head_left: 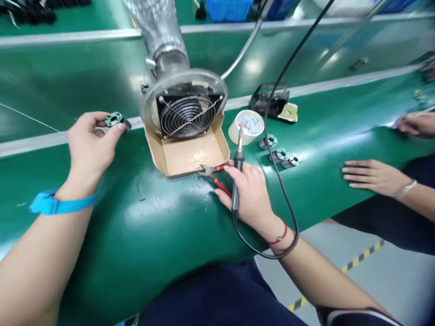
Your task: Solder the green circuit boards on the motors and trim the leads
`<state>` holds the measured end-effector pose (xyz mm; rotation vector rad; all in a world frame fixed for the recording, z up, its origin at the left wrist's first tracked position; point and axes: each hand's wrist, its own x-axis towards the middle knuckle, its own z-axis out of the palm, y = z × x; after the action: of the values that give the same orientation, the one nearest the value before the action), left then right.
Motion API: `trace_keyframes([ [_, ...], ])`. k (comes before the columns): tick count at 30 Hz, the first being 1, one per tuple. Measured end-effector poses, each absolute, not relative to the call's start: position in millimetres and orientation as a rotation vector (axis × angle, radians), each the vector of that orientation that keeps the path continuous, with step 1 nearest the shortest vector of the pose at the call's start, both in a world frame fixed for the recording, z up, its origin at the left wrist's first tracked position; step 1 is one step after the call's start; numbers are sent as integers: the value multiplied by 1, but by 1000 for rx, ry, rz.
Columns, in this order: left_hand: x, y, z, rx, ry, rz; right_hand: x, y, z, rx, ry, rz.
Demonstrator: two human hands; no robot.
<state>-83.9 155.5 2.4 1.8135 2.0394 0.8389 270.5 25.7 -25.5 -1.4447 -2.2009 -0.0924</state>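
Observation:
Between the thumb and fingers of my left hand [90,145] is a small motor stator [115,119] with a green ring-shaped circuit board on top, over the back edge of the green bench. My right hand [249,192] grips two tools at once. One is a pair of red-handled diagonal cutters [222,183], its jaws at the front rim of a cardboard tray [176,156]. The other is a soldering iron [239,158], tip pointing up and away from me. Three similar stators [281,155] stand on the bench right of this hand.
Behind the tray hangs a fume-extraction hood [185,106] with a fan grille. A white tub [246,127] and a black soldering-iron stand [272,102] are to its right. The iron's black cable [288,190] loops over my right forearm. A co-worker's hands [377,176] are at far right.

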Motion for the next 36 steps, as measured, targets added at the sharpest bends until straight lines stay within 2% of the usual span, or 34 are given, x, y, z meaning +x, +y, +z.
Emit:
trace_keyframes([
  [6,-97,222,-1,1636,2302,871,278,47,-13,-1395,-2041,-154],
  [9,-107,228,-7,1624,2346,775,284,52,-13,-1383,-1952,-76],
  [13,-110,224,-2,1691,2389,694,287,50,-20,-1285,-1870,-134],
  [24,-71,273,19,2058,2075,533,296,64,-36,-1455,-1898,-242],
  [32,-88,189,20,2198,1915,670,306,97,-28,-1430,-2060,-192],
  [36,-105,127,4,2126,1898,551,312,109,-29,-1423,-2103,-111],
])
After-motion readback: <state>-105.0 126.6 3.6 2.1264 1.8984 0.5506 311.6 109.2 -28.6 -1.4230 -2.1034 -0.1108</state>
